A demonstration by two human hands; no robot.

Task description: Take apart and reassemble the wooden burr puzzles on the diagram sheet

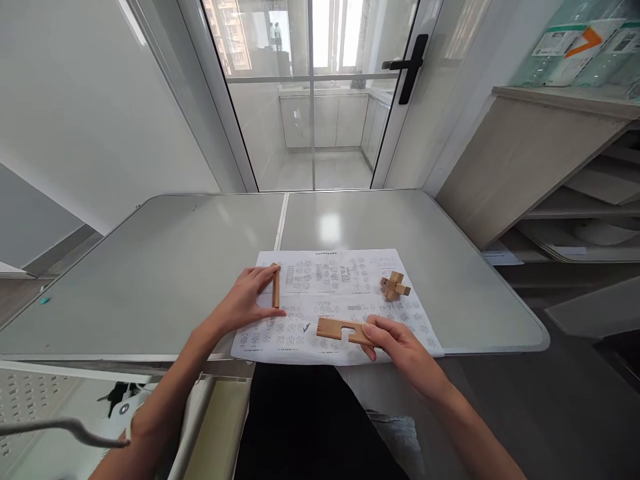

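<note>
My left hand [246, 293] spans a narrow wooden puzzle piece [276, 288], fingers at its far end and thumb near its close end, above the left part of a printed sheet [307, 303]. Between thumb and fingers, my right hand [400, 340] grips the right end of a flat wooden puzzle piece [330, 328]. That piece has a cut-out slot near its middle and small dark marks at its left end. An assembled cross-shaped wooden puzzle [394, 287] sits on the sheet's right side. Small line diagrams cover the paper, with one dark check mark near the flat piece.
The sheet lies at the front edge of a light grey table [200, 253]. Behind it stands a glass door with a black handle [410, 67]. To the right is a wooden shelf unit [540, 153] with wrapped bottles [585, 50] on top. A grey cable [65, 425] runs at lower left.
</note>
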